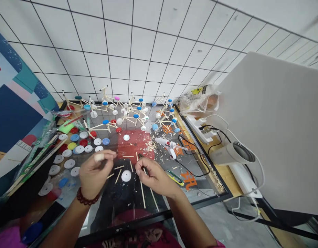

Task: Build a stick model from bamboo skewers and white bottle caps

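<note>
My left hand, with a dark red bead bracelet at the wrist, is raised over the glass table top and pinches a small white bottle cap between thumb and fingertips. My right hand rests low on the glass with its fingers curled around a thin wooden stick that reaches toward me. A white cap lies flat between the two hands, among loose sticks.
Several stick-and-cap models stand at the back by the tiled wall. Loose white, blue and red caps cover the left. A white glue gun, power strip, small white cylinder and plastic bag sit right.
</note>
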`<state>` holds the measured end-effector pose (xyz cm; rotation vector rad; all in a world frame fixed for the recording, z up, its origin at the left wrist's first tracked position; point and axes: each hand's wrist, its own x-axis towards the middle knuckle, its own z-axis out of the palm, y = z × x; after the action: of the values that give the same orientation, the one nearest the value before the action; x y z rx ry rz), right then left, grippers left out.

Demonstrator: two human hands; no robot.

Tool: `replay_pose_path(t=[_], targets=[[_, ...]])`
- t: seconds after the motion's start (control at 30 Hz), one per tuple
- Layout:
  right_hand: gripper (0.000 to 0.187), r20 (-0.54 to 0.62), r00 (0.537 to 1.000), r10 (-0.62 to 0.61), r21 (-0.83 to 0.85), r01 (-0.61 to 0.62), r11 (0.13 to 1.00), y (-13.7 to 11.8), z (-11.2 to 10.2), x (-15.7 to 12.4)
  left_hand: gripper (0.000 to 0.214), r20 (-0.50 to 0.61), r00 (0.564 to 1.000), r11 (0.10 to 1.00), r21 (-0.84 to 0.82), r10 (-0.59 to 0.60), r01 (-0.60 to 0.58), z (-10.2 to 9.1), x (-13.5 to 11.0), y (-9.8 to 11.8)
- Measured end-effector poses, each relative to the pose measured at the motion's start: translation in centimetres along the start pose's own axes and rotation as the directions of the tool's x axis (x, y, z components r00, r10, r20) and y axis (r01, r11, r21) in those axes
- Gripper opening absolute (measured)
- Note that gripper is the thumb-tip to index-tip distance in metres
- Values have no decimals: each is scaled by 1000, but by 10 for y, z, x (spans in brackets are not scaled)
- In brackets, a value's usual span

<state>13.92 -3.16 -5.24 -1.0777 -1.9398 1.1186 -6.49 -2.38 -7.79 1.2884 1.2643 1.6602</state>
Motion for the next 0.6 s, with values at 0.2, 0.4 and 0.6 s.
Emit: replay_pose_path(t=[0.2,0.4,0.6], targets=[[11,-151,987,60,-256,-98,962,21,-4,3,29,-74,992,991,74,-106,112,-34,31,4],[23,-230,971,68,-361,-150,920,37,-4,-5,37,488,873,844,465,7,-267,-80,-32,24],[16,-239,970,44,-323,-122,938,41,10,-11,52,706,705,769,486,-66,-416,-112,-102,6]])
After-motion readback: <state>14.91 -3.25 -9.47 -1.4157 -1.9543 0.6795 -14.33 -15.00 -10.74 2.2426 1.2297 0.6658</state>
